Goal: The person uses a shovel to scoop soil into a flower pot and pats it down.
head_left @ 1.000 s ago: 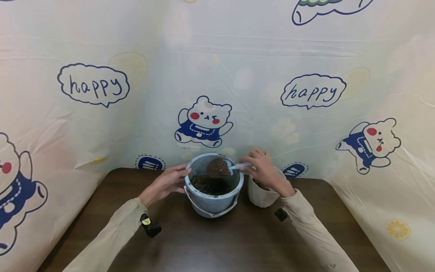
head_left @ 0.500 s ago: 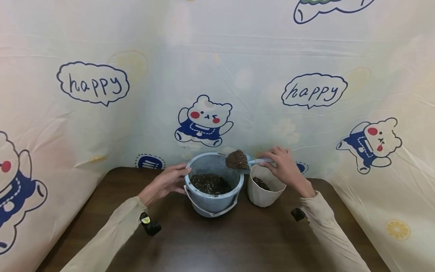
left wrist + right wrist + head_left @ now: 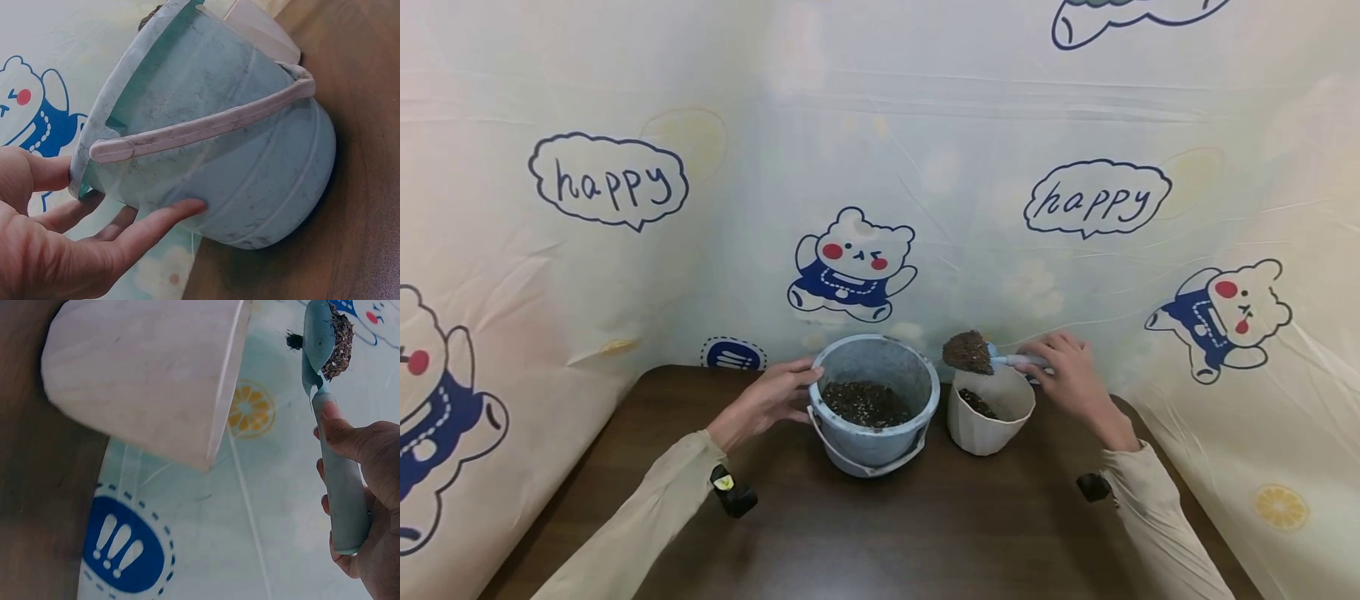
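A light blue bucket (image 3: 874,446) with dark soil (image 3: 867,403) in it stands on the table. My left hand (image 3: 775,393) holds its left rim; in the left wrist view the thumb lies at the rim and one finger rests along the bucket wall (image 3: 250,181). My right hand (image 3: 1071,379) grips the handle of a small blue trowel (image 3: 342,481), fingers wrapped round it. Brown soil (image 3: 968,352) is heaped on the trowel's blade. The blade is above the far left rim of a cream faceted pot (image 3: 988,427), which has some soil at the bottom.
The brown wooden table (image 3: 880,533) ends close behind the bucket and pot. A patterned cloth (image 3: 970,208) hangs behind it and along both sides. The bucket's pale carrying handle (image 3: 206,127) hangs down its front. Pot and bucket stand close side by side.
My right hand has moved right with the loaded trowel, from inside the bucket, across its rim, to above the pot. The left hand stays at the bucket's rim.
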Available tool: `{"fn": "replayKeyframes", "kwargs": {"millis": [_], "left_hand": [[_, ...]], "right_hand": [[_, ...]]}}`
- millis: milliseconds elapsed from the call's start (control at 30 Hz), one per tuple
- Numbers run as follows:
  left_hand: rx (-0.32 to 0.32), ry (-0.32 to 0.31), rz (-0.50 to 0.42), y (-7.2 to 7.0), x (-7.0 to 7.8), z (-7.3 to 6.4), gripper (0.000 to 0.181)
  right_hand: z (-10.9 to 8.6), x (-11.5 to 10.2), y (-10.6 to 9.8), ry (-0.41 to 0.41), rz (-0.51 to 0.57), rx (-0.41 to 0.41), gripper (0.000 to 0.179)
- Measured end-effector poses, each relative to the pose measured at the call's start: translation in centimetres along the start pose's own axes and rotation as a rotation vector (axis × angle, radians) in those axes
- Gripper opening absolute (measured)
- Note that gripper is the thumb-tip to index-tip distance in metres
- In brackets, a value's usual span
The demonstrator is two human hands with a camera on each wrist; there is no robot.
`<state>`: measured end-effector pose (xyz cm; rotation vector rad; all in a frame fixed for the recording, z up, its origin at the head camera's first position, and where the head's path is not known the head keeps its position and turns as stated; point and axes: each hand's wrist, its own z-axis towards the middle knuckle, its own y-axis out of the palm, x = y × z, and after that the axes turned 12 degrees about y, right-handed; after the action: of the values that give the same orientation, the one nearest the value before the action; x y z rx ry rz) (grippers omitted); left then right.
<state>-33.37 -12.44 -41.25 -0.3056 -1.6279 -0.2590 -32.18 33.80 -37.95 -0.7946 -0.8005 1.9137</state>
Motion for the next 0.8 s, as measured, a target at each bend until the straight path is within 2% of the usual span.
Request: {"fn": "replayKeyframes", "kwargs": {"millis": [300,567,667,800], "left_hand": [[0.002,0.003,-0.005,0.1,-0.1,0.0,0.057],[0.003,-0.003,-0.007,0.2,-0.1,0.1,0.058],[-0.004,0.002,-0.012,0.2,-0.1,0.1,0.058],[-0.007,0.004,-0.007,0.0,-0.1,0.1,0.058]], "right_hand": [[-1.3,2.6,-0.4,-0.002,-0.044,0.087,0.023],[-2.0,3.9,-0.1,-0.165,-0.193,0.246,0.026],[-2.1,3.7,-0.2,-0.212,-0.276,0.257,0.023],[-2.1,3.0,-0.5,-0.235,-0.349,0.241,0.023]]}}
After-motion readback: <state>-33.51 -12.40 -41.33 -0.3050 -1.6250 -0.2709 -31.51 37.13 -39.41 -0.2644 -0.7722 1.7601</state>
